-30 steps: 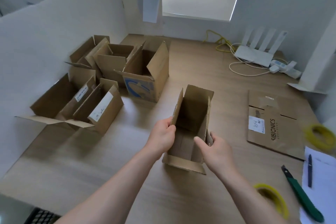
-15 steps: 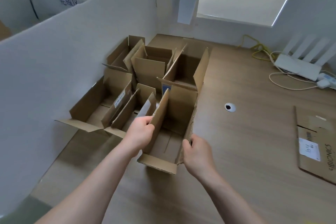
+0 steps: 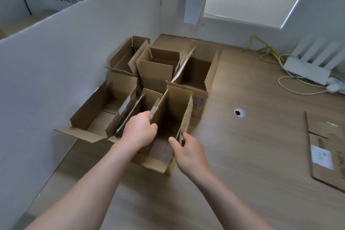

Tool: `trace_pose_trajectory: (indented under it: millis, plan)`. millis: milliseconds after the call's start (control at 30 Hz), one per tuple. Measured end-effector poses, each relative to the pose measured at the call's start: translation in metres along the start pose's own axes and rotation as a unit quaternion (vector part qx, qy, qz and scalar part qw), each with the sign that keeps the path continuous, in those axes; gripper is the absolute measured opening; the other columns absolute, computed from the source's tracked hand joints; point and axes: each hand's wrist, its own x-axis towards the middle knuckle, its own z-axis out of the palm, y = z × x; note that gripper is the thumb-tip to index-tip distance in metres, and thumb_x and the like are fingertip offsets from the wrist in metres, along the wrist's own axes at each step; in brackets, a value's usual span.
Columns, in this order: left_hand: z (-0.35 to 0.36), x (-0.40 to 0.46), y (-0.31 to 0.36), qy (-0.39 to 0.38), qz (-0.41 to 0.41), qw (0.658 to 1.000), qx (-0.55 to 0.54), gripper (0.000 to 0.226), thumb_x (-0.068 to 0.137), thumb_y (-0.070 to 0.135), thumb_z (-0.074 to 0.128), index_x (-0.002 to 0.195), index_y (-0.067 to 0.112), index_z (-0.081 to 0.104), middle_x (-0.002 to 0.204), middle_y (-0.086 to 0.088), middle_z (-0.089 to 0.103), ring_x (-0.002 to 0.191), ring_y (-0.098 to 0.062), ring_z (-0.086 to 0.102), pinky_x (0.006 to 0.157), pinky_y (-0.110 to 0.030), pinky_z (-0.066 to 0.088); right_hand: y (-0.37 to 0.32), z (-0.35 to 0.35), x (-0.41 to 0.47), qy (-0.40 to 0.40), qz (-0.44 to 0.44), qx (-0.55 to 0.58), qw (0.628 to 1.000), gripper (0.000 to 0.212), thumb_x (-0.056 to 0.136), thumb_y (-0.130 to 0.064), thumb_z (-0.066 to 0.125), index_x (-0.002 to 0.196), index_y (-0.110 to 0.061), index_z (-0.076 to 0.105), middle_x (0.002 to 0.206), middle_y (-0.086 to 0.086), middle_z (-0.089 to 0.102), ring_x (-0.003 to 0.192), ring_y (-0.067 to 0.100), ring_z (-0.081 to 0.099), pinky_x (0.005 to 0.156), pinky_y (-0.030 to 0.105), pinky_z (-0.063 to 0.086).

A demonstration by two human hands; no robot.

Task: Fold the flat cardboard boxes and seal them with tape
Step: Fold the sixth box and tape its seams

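An open-topped brown cardboard box (image 3: 173,115) stands on the wooden table (image 3: 252,155), its flaps upright, pressed against the other folded boxes. My left hand (image 3: 140,130) grips its left flap near the top edge. My right hand (image 3: 188,152) pinches the lower part of its right flap, thumb inside. A flat unfolded cardboard box (image 3: 326,151) with a white label lies at the right edge of the table.
Several folded open boxes (image 3: 156,73) cluster against the white partition (image 3: 65,61) at the left. A cable hole (image 3: 239,113) sits mid-table. A white router (image 3: 308,69) with cables stands at the back right.
Both hands carried the box from mid-table leftward and set it beside the other folded boxes. The view has swung left, so the tape rolls and knife are out of frame.
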Motion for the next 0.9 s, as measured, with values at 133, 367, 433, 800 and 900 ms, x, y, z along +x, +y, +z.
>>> trace_pose_trajectory:
  millis: [133,367,433,800,900]
  plan:
    - [0.001,-0.010,0.033,0.108,0.108,0.988,-0.010,0.056,0.092,0.031,0.061,0.144,0.018,0.045,0.144,-0.002,0.052,0.133,-0.022,0.049,0.103,-0.038,0.044,0.005,-0.010,-0.004,-0.007,-0.008,0.040,0.999,0.039,0.098,-0.055,0.040,0.107,-0.024,0.062,0.103,-0.003,0.062,0.094,0.013,0.056,0.068,0.012,0.038]
    - [0.046,-0.030,0.114,0.084,0.283,0.955,-0.008,0.041,0.093,0.023,0.055,0.131,0.010,0.056,0.139,-0.006,0.054,0.131,-0.022,0.046,0.104,-0.032,0.041,0.055,-0.080,0.009,0.100,0.027,0.037,0.994,0.040,0.100,-0.032,0.040,0.066,-0.015,0.028,0.060,0.000,0.030,0.060,0.018,0.027,0.055,0.038,0.020]
    - [0.070,-0.032,0.130,0.045,0.293,0.955,0.015,0.036,0.094,0.024,0.052,0.126,0.009,0.056,0.133,-0.007,0.055,0.124,-0.023,0.047,0.097,-0.037,0.044,0.077,-0.107,0.012,0.124,0.049,0.010,0.991,0.038,0.099,-0.032,0.041,0.067,-0.015,0.029,0.060,0.000,0.032,0.060,0.020,0.030,0.055,0.038,0.021]
    - [0.198,-0.041,0.230,-0.087,0.336,0.926,0.151,0.027,0.097,0.034,0.041,0.113,0.015,0.050,0.113,0.002,0.050,0.113,-0.023,0.046,0.071,-0.034,0.036,0.230,-0.249,0.018,0.148,0.141,-0.121,0.971,0.049,0.098,-0.042,0.046,0.133,-0.008,0.054,0.135,0.012,0.059,0.124,0.034,0.052,0.094,0.038,0.041]
    - [0.233,-0.047,0.264,-0.110,0.332,0.924,0.157,0.031,0.096,0.036,0.042,0.119,0.015,0.050,0.117,0.002,0.051,0.116,-0.023,0.046,0.075,-0.035,0.040,0.273,-0.280,0.024,0.151,0.149,-0.126,0.969,0.049,0.096,-0.040,0.049,0.127,-0.003,0.055,0.122,0.013,0.063,0.112,0.033,0.055,0.087,0.039,0.043]
